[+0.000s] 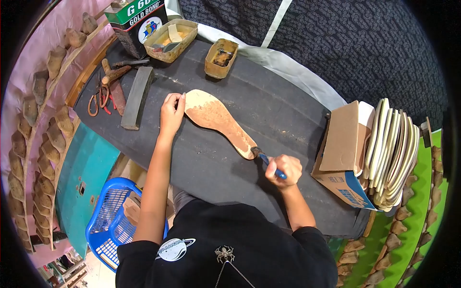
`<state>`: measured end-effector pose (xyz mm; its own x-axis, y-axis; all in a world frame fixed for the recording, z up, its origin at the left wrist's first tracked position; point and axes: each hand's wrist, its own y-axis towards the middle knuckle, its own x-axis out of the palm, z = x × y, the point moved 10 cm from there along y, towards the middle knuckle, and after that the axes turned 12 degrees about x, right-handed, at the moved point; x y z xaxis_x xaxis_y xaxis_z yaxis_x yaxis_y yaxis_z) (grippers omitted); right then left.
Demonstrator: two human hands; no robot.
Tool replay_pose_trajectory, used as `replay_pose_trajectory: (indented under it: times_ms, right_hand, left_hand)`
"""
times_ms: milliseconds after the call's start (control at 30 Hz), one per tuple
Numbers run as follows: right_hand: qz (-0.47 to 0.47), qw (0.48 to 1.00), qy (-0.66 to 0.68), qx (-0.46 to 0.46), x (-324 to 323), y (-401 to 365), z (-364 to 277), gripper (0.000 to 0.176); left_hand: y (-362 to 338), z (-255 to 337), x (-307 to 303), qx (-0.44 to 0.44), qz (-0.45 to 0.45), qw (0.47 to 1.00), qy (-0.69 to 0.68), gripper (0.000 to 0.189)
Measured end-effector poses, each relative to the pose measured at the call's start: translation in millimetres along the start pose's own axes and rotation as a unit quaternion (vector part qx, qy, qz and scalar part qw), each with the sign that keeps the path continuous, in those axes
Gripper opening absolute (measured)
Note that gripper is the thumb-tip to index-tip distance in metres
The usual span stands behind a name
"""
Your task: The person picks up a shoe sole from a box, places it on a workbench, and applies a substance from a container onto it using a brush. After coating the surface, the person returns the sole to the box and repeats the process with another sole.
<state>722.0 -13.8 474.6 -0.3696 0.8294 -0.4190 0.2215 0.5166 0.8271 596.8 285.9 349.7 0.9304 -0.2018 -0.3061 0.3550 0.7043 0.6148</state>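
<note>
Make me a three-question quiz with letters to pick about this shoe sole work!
1. Where is the blue basket? A) on a chair B) beside the left arm C) on a shelf
2. What colour is the brush handle? A) blue B) red C) yellow
3. What is the left hand doing? A) holding the sole at its toe end B) holding a hammer C) hanging free
Answers: 1B, it sits by that arm; 2A, blue shows in the right hand; 3A, fingers curl on its tip.

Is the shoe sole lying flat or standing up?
Flat. The sole lies on the dark bench, left hand holding its toe end, right hand touching a brush to its heel.
</note>
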Motion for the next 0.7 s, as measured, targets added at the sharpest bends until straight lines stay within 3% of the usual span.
replay_pose_trajectory:
  times_ms: [233,333,500,567,700]
  right_hand:
    - [-0.040,0.994,0.093,0.045,5,-7,-5,0.011]
    - [0.051,0.983,0.129,0.117,-11,1,23,0.015]
    - [0.042,0.994,0.060,0.076,-4,15,35,0.017]
    - [0.009,0.999,0.048,-0.009,6,12,18,0.017]
    - [-0.034,0.997,0.062,-0.038,11,5,-5,0.014]
  left_hand:
    - [1,0,1,0.008,-0.001,1.000,0.004,0.020]
    - [0,1,0,0.003,0.000,1.000,0.000,0.019]
    - [1,5,0,-0.004,-0.002,1.000,0.002,0.019]
    - [1,4,-1,0.002,-0.001,1.000,0.003,0.020]
    - [1,7,-1,0.016,0.004,1.000,0.006,0.021]
